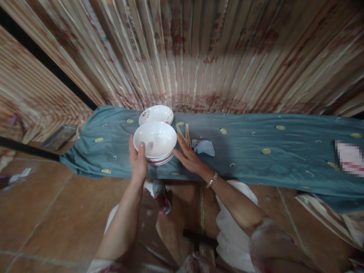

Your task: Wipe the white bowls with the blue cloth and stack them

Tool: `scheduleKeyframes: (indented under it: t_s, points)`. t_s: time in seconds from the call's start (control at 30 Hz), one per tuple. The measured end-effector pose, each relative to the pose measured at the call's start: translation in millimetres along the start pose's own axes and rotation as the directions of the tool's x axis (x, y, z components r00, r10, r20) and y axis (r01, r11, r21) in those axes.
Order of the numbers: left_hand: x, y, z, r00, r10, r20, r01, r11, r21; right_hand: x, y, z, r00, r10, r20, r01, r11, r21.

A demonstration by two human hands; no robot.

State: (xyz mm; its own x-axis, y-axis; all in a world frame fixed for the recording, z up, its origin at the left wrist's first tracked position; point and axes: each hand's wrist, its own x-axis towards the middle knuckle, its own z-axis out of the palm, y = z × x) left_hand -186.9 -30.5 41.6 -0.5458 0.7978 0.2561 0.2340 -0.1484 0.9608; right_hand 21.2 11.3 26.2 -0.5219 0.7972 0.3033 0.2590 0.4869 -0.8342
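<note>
Clasping the white bowls [155, 139] between my left grip [138, 161] and right grip [189, 155], I had them nested in one stack, with the flowered bowls [157, 113] behind still unheld.

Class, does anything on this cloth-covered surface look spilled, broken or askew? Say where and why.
Nothing looks spilled or broken. Right of the stacked bowls, the thin sticks splay unevenly beside a crumpled pale item, which looks untidy. At far right, pixelation oddly obscures a pinkish object.
</note>
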Motion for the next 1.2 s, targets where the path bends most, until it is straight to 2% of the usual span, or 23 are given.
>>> scheduleKeyframes:
  t_s: [0.13,0.23,0.33,0.5,0.63,0.77,0.87,0.93,1.03,1.13,1.2]
  points:
    - [-2,13,3,0.989,0.144,-0.022,-0.142,0.987,0.074,-4,-4,-9,1.000,-0.010,-0.026,0.010,1.000,-0.002]
    - [-7,27,9,0.972,0.235,0.009,-0.235,0.968,0.091,-9,-4,-18,0.996,-0.061,-0.070,0.062,0.998,0.008]
    - [-13,39,16,0.957,0.280,0.075,-0.286,0.953,0.098,-14,-4,-29,0.988,-0.107,-0.109,0.110,0.994,0.023]
    - [-25,50,38,0.931,0.311,0.191,-0.319,0.948,0.009,-24,-7,-51,0.980,-0.092,-0.179,0.096,0.995,0.014]
    - [-34,52,61,0.947,0.228,0.228,-0.202,0.970,-0.133,-33,0,-66,0.968,-0.063,-0.243,0.069,0.997,0.017]
    - [-37,46,80,0.951,0.046,0.307,0.056,0.947,-0.317,-39,30,-80,0.960,-0.024,-0.279,0.030,0.999,0.018]
    - [-39,41,90,0.930,-0.066,0.361,0.213,0.897,-0.387,-40,57,-87,0.968,0.002,-0.251,-0.024,0.996,-0.085]
    - [-42,39,95,0.921,-0.100,0.376,0.255,0.885,-0.389,-40,70,-88,0.978,-0.002,-0.208,-0.042,0.977,-0.208]
    - [-45,38,102,0.907,-0.148,0.394,0.306,0.876,-0.374,-41,75,-81,0.993,-0.054,-0.101,0.006,0.904,-0.427]
    - [-47,36,109,0.903,-0.172,0.394,0.329,0.866,-0.376,-42,72,-70,1.000,-0.003,-0.015,-0.007,0.806,-0.591]
    - [-47,35,114,0.900,-0.182,0.397,0.342,0.858,-0.383,-40,71,-67,0.998,0.045,0.031,-0.015,0.774,-0.632]
